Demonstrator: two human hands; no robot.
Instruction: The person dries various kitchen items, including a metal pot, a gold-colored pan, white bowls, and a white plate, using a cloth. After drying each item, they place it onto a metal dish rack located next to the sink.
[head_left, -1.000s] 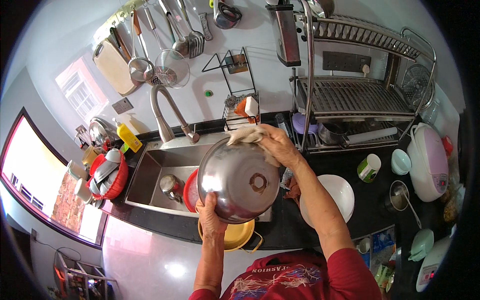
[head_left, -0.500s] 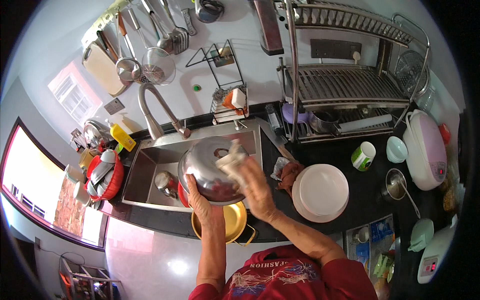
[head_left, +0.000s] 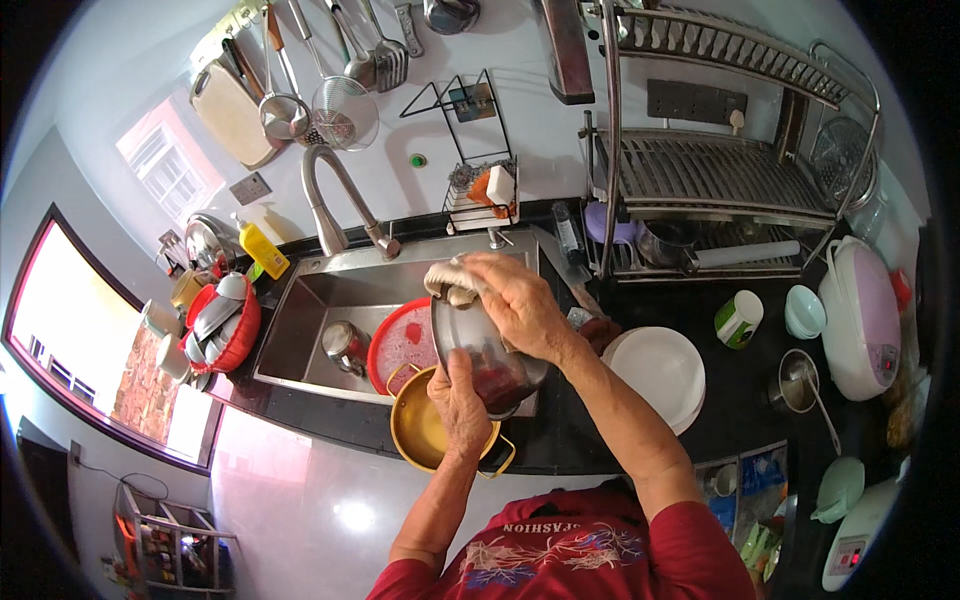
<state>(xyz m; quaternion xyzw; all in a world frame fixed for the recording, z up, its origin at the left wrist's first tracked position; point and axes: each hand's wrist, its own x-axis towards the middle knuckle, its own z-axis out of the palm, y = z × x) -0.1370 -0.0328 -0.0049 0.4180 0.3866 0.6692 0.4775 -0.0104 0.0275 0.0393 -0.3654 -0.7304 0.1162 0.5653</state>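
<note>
The steel bowl (head_left: 490, 355) is now tipped on edge above the sink (head_left: 330, 300).
Left hand (head_left: 460, 400) fingers clasp its lower rim; right hand (head_left: 510, 300) has moved to the top rim, pressing a cloth (head_left: 450, 280).

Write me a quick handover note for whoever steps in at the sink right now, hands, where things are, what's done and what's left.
Left hand: grips the steel bowl from below, tilted above the sink.
Right hand: presses a scrub cloth on the bowl's upper rim.
Below: brass pot on the counter edge; red strainer and a steel cup in the sink.
Done: white plates are stacked to the right.
Left: bowl is mid-scrub; whether it is rinsed cannot be told.
</note>
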